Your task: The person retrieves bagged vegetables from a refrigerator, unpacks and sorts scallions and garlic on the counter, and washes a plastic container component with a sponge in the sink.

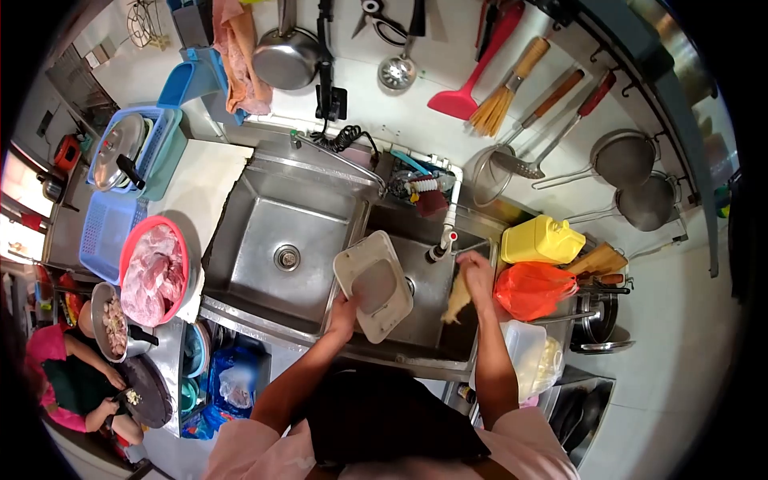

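A pale, rectangular plastic container (373, 286) is tilted over the sink divider, its grey middle facing me. My left hand (342, 314) is closed on its near left edge. Over the right sink basin (416, 338), my right hand (478, 276) is closed, and a limp yellowish-tan piece (458, 299) hangs from it. I cannot make out what kind of thing that piece is. The fingers of this hand are close to the white tap (450, 237); whether they touch it is unclear.
Left basin (280, 240) has a drain. Raw meat fills a red bowl (186, 264) farther left. On the right are a yellow jug (541, 240) and a red plastic bag (534, 290). Utensils hang above. At lower left, another person works at a round chopping board (152, 392).
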Available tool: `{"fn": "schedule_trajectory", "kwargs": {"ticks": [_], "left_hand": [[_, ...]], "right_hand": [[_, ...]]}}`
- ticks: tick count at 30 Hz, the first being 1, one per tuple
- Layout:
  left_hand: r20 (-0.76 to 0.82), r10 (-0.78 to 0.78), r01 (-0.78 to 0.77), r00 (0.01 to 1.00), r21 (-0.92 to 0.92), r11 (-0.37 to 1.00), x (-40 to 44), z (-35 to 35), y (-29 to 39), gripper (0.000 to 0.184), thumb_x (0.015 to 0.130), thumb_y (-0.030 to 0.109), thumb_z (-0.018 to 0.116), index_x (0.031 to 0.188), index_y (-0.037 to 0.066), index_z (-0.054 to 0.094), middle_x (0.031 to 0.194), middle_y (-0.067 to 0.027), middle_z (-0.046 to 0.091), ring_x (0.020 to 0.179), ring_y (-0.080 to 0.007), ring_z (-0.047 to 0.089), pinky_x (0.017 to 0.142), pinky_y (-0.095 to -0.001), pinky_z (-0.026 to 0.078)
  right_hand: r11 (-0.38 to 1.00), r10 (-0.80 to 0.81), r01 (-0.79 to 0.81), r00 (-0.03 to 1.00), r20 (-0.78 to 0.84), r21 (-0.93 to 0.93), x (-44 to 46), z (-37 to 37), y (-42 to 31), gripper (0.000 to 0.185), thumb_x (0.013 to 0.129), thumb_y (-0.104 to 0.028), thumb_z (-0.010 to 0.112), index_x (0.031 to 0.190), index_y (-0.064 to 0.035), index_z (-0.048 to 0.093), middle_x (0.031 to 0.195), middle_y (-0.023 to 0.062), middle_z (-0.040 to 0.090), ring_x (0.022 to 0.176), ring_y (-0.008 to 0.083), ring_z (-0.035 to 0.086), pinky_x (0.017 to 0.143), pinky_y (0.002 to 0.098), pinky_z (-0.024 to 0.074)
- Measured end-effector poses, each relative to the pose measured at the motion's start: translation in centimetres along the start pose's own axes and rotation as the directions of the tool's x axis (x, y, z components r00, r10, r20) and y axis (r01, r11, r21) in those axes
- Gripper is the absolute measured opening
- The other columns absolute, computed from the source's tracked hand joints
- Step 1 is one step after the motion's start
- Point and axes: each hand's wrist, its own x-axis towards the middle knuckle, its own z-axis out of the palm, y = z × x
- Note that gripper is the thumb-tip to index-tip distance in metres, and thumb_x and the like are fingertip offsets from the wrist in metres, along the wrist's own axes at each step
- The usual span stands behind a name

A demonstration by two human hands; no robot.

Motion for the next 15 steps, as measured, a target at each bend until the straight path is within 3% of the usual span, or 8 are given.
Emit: {"fn": "schedule_trajectory", "kwargs": {"ticks": [2,4,5,8,9,12,15], "left_hand": [[-0.044,-0.019,0.021,0.999,0.064,0.998,1.4,0.6,-2.6,0.027,0.098,0.009,0.063,0.123,0.0,0.066,0.115,-0.0073,0.07,0.103,-0.0178,0.065,0.092,-0.0336,0.051],[-0.086,-0.051,0.055,0.995,0.04,0.998,2.0,2.4,-3.5,0.026,0.098,0.01,0.064,0.122,0.0,0.066,0.114,-0.0077,0.07,0.103,-0.0181,0.064,0.093,-0.0338,0.051],[-0.092,-0.084,0.086,0.992,0.015,0.996,1.8,3.4,-3.3,0.026,0.099,0.011,0.064,0.122,0.0,0.066,0.114,-0.0084,0.07,0.103,-0.0182,0.064,0.093,-0.0335,0.05],[-0.1,-0.085,0.091,0.991,0.057,0.994,2.5,4.6,-4.2,0.024,0.101,0.006,0.06,0.124,0.001,0.065,0.113,-0.0078,0.07,0.102,-0.0179,0.064,0.093,-0.0334,0.051],[-0.085,-0.096,0.101,0.992,0.052,0.994,2.7,5.0,-4.5,0.026,0.102,0.005,0.058,0.127,0.003,0.062,0.114,-0.0072,0.069,0.102,-0.0175,0.064,0.094,-0.0327,0.051],[-0.003,0.001,0.0,1.0,0.126,0.992,3.7,5.3,-6.1,0.033,0.102,0.005,0.057,0.135,0.007,0.056,0.117,-0.0069,0.068,0.102,-0.0172,0.064,0.091,-0.033,0.053],[-0.024,-0.113,0.116,0.993,0.195,0.974,3.9,5.8,-7.6,0.035,0.105,0.015,0.057,0.139,0.006,0.051,0.113,-0.0079,0.068,0.099,-0.0167,0.062,0.086,-0.0321,0.052]], "right_hand": [[0.987,-0.143,0.137,0.988,-0.065,-0.088,1.6,1.3,-0.6,0.023,0.089,-0.02,0.061,0.101,-0.0049,0.072,0.098,0.0172,0.071,0.095,0.0362,0.068,0.084,0.0407,0.0513],[0.965,-0.064,0.059,0.998,-0.01,-0.256,1.9,1.6,-3.6,0.038,0.087,-0.037,0.068,0.107,-0.0057,0.071,0.105,0.0185,0.071,0.105,0.0405,0.066,0.087,0.0471,0.0517],[0.938,-0.124,0.116,0.992,-0.006,-0.325,1.9,1.7,-3.9,0.047,0.084,-0.047,0.071,0.106,-0.0051,0.068,0.107,0.0183,0.07,0.105,0.0397,0.066,0.086,0.0492,0.0525],[0.866,-0.132,0.119,0.991,0.007,-0.487,3.2,3.2,-2.1,0.041,0.081,-0.041,0.074,0.101,-0.0065,0.066,0.102,0.0161,0.071,0.098,0.0402,0.066,0.082,0.0497,0.0527],[0.849,-0.2,0.174,0.98,0.003,-0.499,3.4,3.1,-1.9,0.036,0.081,-0.036,0.073,0.098,-0.0059,0.064,0.099,0.0155,0.069,0.096,0.0412,0.065,0.081,0.0503,0.0527],[0.827,-0.256,0.306,0.952,0.169,-0.471,4.4,1.4,-0.5,0.035,0.086,-0.032,0.071,0.107,-0.0053,0.064,0.107,0.0179,0.067,0.101,0.0385,0.066,0.086,0.0504,0.0531],[0.835,-0.402,0.434,0.901,0.165,-0.337,4.9,0.4,0.9,0.031,0.086,-0.026,0.07,0.109,-0.0061,0.066,0.104,0.017,0.066,0.096,0.0378,0.066,0.084,0.0486,0.0527]]}}
